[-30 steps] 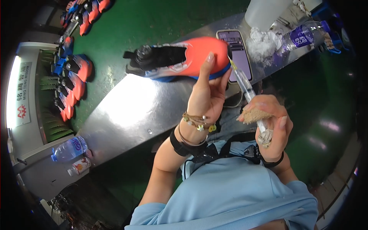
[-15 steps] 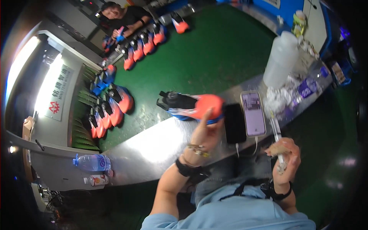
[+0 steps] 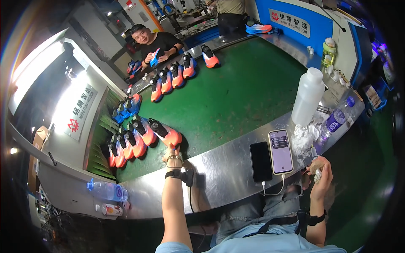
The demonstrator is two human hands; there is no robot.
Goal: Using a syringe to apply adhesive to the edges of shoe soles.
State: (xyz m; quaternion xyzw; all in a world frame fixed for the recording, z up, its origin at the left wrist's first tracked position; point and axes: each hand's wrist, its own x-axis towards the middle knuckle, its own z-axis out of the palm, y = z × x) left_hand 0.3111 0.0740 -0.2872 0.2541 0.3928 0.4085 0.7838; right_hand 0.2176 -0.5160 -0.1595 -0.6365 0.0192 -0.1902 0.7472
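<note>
My left hand [image 3: 171, 154] is closed on the toe end of an orange, white and blue sneaker with a black collar [image 3: 168, 134]. That sneaker is on the green belt at the right end of a row of similar sneakers [image 3: 134, 145]. Close to the right front edge of the metal table, my right hand [image 3: 323, 178] is closed around a slim, pale, syringe-like tool [image 3: 314, 152] and a whitish wad [image 3: 317, 173]. The fingers hide most of the tool. Beside it lies a heap of crumpled white tissue [image 3: 304, 141].
A black phone [image 3: 261, 162] and a lit phone [image 3: 281, 154] lie cabled on the metal edge [image 3: 219, 173]. A white bottle [image 3: 309, 97] and a purple-labelled bottle [image 3: 337, 121] are at right, a water bottle [image 3: 107, 191] at left. Across the belt [image 3: 240, 84], a person [image 3: 162, 46] holds a sneaker.
My left hand has carried the sneaker from the middle, near the phones, leftward to the end of the row on the belt. My right hand keeps the slim tool. The view has shifted.
</note>
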